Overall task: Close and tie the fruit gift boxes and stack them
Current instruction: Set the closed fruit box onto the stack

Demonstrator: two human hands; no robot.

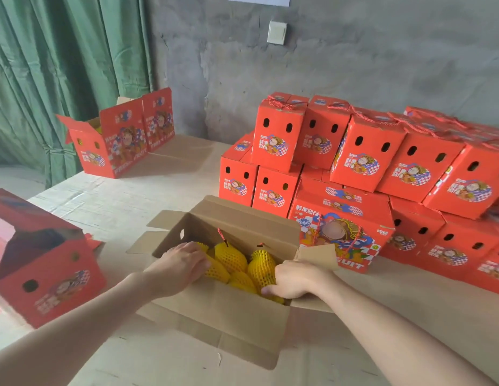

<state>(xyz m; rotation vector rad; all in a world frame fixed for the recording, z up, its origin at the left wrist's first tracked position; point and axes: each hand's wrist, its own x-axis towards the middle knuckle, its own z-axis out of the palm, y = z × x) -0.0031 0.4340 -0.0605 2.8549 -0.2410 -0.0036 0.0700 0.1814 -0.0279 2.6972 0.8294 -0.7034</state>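
While left hand (178,267) lies flat on fruit (231,257) (inside open box (229,316)), right hand (295,278) grips fruit.

The left hand (181,263) is pressing palm-down on the net-wrapped fruits (231,257) inside the open gift box (223,310), while the right hand (298,277) is curling its fingers (270,290) round one at the box's right end. Closed red gift boxes (365,151) are sitting stacked on the surface (117,207) just behind.

Your pale tabletop (125,207) carries an open box (229,316) of netted fruit (231,257) at 6 o'clock, a red box (47,282) at 9 o'clock, a far red box (114,146) at 11 o'clock, and stacked closed boxes (368,176) at 2 o'clock.
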